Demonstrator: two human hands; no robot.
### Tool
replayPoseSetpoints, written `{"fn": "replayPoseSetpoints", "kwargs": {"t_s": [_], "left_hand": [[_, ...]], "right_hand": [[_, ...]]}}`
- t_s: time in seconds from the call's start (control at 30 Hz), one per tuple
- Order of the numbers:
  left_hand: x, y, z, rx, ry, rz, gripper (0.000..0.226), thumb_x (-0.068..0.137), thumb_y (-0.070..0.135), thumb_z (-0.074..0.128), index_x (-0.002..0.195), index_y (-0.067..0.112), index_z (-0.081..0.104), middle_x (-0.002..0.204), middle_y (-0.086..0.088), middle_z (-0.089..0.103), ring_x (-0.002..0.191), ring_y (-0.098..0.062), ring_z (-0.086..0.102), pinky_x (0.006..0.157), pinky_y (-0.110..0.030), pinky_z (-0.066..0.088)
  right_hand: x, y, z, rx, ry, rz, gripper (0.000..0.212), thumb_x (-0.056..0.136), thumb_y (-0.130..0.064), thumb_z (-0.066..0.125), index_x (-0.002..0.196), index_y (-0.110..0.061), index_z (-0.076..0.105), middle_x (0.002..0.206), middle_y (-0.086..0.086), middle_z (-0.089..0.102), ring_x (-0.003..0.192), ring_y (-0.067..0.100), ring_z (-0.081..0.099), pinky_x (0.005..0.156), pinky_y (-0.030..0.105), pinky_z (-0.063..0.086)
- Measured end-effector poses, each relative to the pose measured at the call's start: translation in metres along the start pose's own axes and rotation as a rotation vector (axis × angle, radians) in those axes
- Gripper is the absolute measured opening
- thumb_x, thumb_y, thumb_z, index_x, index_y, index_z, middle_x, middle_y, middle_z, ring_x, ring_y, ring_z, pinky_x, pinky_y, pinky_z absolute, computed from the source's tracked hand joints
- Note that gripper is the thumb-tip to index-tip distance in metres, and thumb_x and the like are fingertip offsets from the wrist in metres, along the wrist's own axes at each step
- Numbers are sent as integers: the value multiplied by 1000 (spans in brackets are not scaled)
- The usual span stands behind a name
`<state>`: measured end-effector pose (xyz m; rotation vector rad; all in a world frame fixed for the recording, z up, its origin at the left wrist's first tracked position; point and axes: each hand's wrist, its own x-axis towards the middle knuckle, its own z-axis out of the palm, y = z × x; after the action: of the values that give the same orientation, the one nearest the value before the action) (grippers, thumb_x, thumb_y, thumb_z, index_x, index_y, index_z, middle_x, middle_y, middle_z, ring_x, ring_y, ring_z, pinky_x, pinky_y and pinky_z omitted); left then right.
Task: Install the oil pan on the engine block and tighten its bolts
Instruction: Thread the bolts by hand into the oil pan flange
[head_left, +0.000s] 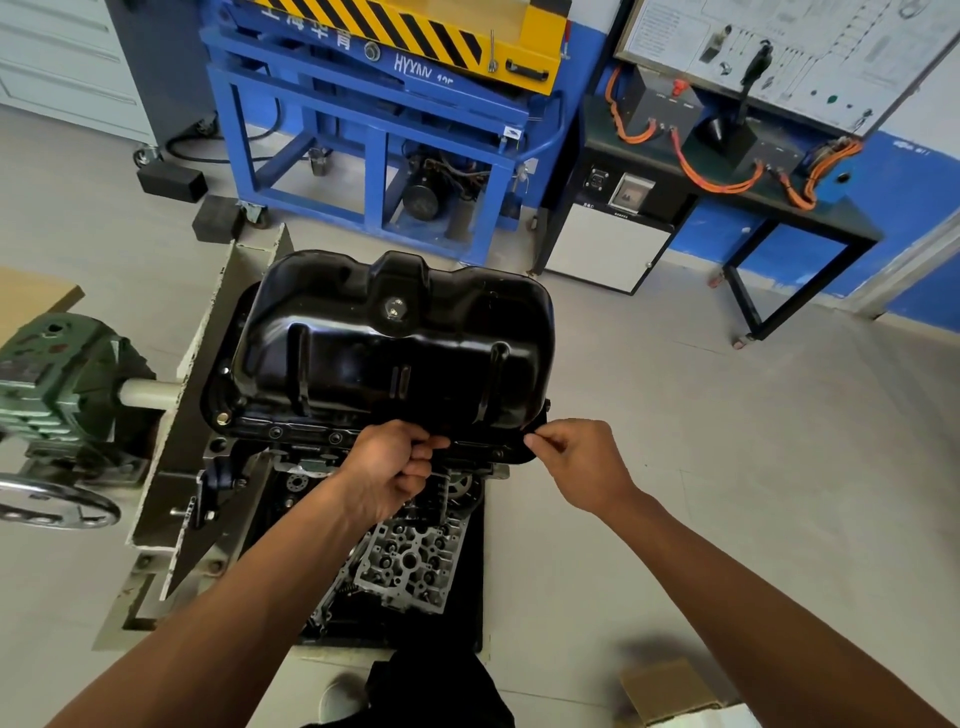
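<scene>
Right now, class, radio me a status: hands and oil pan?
Left hand pinching oil pan near flange. Right hand pinching its near-right corner. Pan atop engine block. Nothing blocking.

- Single wide-angle view, worn on my head.
- Faces forward and down, close above the oil pan, workshop floor beyond.

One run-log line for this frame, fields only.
phase: positioning | oil pan: atop engine block | left hand: grips its near edge | right hand: pinches its near-right corner
</scene>
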<state>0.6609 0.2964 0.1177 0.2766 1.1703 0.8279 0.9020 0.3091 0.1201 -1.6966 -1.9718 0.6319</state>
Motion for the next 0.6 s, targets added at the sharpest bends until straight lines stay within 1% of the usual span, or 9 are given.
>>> {"fn": "replayPoseSetpoints", "kwargs": {"t_s": [0.1,0.17,0.2,0.3,0.37,0.4,0.5,0.57,0.6], "left_hand": [[0,0,-3,7,12,22,30,103,10,37,98,-5,63,47,6,33,34,-4,25,29,-16,15],[0,0,-4,24,22,41,30,103,9,37,96,-5,63,47,7,33,33,-4,24,29,-16,15],[0,0,-5,28,24,45,30,103,9,37,96,-4,63,46,7,32,33,-4,24,29,-16,14],[0,0,-8,34,33,43,30,102,10,37,95,-3,63,46,7,32,33,-4,24,29,-16,14],[1,0,-9,32,35,43,30,102,10,37,94,-3,63,47,7,32,33,-4,23,29,-16,14],[1,0,-10,32,32,45,31,102,10,37,94,-3,63,47,7,32,33,-4,23,29,-16,14],[1,1,-10,32,29,42,31,103,10,36,93,-3,63,46,7,31,33,-4,22,29,-16,13],[0,2,-10,33,35,43,31,103,11,36,93,-3,62,45,8,31,33,-4,22,29,-16,13],[0,2,-10,34,35,40,31,103,11,36,93,-2,62,45,8,30,32,-4,22,29,-16,13]], "right_hand": [[-1,-1,-5,-78,-47,-41,11,93,-20,68,88,-18,79,71,-8,60,69,5,57,69,21,44],[-2,-1,-7,-78,-43,-38,13,94,-20,67,92,-17,79,72,-13,62,67,1,57,68,16,43],[-3,-2,-8,-79,-47,-38,14,95,-20,66,91,-14,79,68,-11,63,62,3,56,66,17,44],[-5,-3,-4,-137,-68,-55,22,99,-18,60,85,-7,72,56,0,57,52,17,49,58,33,46],[-5,-3,-3,-138,-75,-64,21,100,-18,59,87,-6,71,53,-3,51,48,14,45,55,34,44],[-6,-3,-3,-127,-74,-72,20,100,-17,58,88,-6,71,53,-4,52,48,14,47,55,34,45],[-5,-1,-5,-85,-75,-67,18,100,-19,59,93,-8,71,60,3,61,59,25,61,59,38,52],[-5,0,-4,-82,-64,-68,20,100,-21,60,91,-8,71,60,3,60,59,24,61,58,36,51],[-5,-1,-3,-108,-57,-76,23,100,-23,59,89,-7,71,58,1,58,55,21,58,56,34,48]]}}
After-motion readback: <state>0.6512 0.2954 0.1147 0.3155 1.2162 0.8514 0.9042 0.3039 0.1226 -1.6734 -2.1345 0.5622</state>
